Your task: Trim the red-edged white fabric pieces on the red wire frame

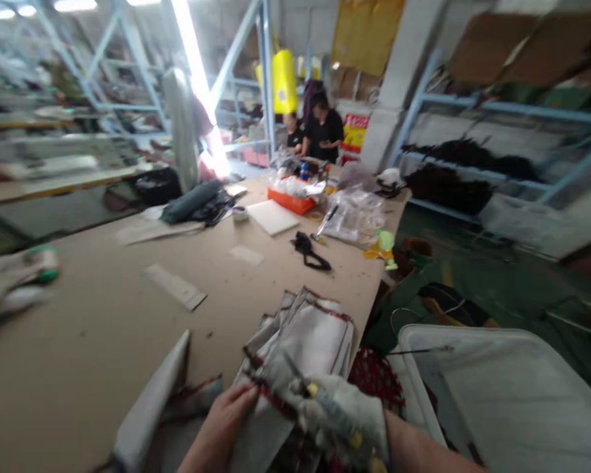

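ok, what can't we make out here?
- Tool in the right hand: head view, exact type lost to motion blur and the glove.
- Left hand: head view, finger placement unclear, blurred against the cloth.
- Bin: head view, cut off by the right and bottom edges.
- Sign: head view, lettering too small and blurred.

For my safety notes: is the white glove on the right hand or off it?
On: the white glove covers the right hand, with bare forearm beyond its cuff; the left hand looks bare.
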